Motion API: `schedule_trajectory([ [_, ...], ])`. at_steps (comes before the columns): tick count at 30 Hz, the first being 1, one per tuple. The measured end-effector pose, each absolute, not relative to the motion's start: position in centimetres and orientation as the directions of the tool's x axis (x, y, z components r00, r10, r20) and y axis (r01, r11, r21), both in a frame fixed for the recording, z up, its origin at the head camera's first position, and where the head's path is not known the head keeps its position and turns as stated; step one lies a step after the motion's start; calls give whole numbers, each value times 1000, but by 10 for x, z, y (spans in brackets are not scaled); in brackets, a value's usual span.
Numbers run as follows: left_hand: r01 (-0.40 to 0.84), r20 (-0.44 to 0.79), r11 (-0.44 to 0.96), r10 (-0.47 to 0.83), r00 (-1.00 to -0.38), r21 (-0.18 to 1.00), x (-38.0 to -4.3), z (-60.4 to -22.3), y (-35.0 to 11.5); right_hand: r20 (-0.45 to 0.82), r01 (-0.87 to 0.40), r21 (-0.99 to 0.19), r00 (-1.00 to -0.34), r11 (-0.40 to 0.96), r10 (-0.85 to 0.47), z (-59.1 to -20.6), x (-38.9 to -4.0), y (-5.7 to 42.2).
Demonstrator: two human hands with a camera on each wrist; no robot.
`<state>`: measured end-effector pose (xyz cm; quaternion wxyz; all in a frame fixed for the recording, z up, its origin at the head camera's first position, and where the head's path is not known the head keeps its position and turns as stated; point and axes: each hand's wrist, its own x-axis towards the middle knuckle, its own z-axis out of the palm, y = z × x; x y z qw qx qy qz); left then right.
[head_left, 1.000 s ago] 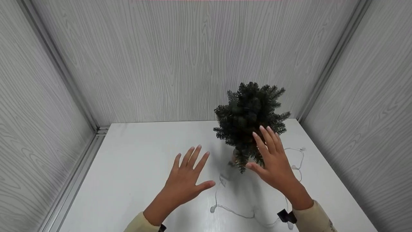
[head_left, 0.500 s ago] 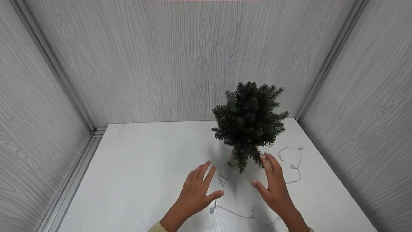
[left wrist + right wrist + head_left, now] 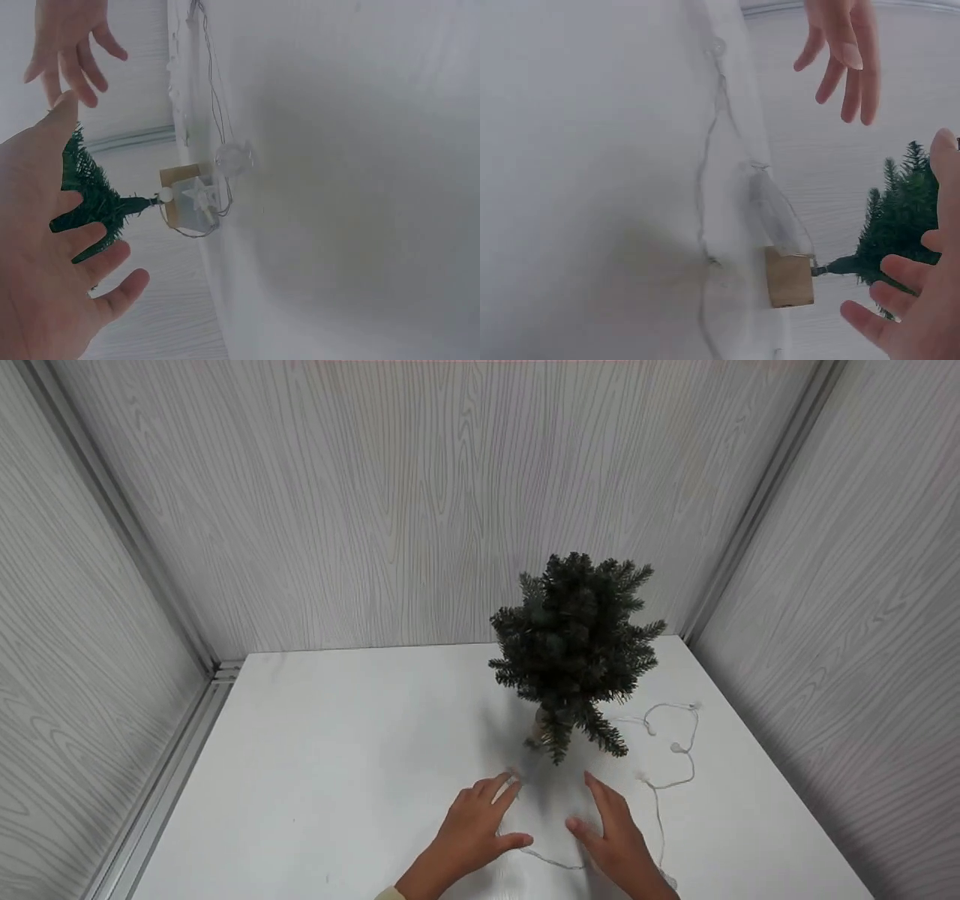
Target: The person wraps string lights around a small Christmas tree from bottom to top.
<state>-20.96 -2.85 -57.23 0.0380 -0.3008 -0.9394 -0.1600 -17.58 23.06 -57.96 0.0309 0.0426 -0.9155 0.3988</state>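
Note:
A small artificial Christmas tree [image 3: 577, 637] with dark green branches stands upright on the white table. Its wooden block base [image 3: 789, 277] shows in the right wrist view. A string of lights [image 3: 694, 765] with clear bulbs lies about the tree. In the left wrist view, a translucent box [image 3: 196, 208] and a clear star are beside the base. My left hand [image 3: 472, 825] is in front of the tree, to its left, over the wire, fingers spread and holding nothing. My right hand [image 3: 616, 840] is opposite it, thumb apart from the fingers, also holding nothing.
Grey wood-grain panels enclose the table [image 3: 337, 750] at the back [image 3: 375, 510], left [image 3: 82, 630] and right [image 3: 840, 607]. Metal rails run along the panel corners. The wire stretches forward from the tree toward the near side.
Both hands have drawn back toward the near side and lowered, and come closer together. The right hand no longer overlaps the tree's branches. The tree stands where it was.

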Motion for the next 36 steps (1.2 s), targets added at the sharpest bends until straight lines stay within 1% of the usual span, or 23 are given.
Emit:
schedule_trajectory([
  [4, 630, 168, 735, 608, -776, 249, -210, -583, -26, -19, -55, -725, -995, 687, -99, -593, -174, 226],
  [7, 662, 182, 716, 636, -750, 222, -212, -592, -25, -48, -81, -733, -984, 676, -170, -601, -173, 223],
  [9, 674, 190, 712, 647, -738, 196, -214, -599, -24, -55, -108, -736, -974, 668, -218, -605, -173, 222],
  [12, 676, 178, 713, 652, -737, 186, -216, -606, -23, -50, -145, -748, -961, 648, -272, -612, -174, 220],
  [16, 669, 143, 723, 653, -743, 175, -217, -611, -22, -58, -166, -755, -946, 634, -318, -615, -174, 217],
  [21, 676, 121, 713, 666, -736, 184, -217, -610, -20, -91, -182, -742, -926, 645, -367, -615, -176, 213],
  [24, 689, 142, 701, 674, -725, 186, -216, -610, -19, -68, -217, -718, -923, 661, -378, -614, -174, 209],
  [27, 708, 178, 686, 685, -707, 171, -215, -607, -19, -13, -282, -677, -919, 680, -394, -611, -173, 205],
  [30, 720, 195, 665, 694, -694, 198, -214, -599, -17, 9, -293, -679, -920, 673, -392, -607, -173, 202],
  [36, 709, 173, 618, 700, -693, 340, -215, -585, -16, -65, -154, -803, -938, 576, -341, -597, -172, 201],
])
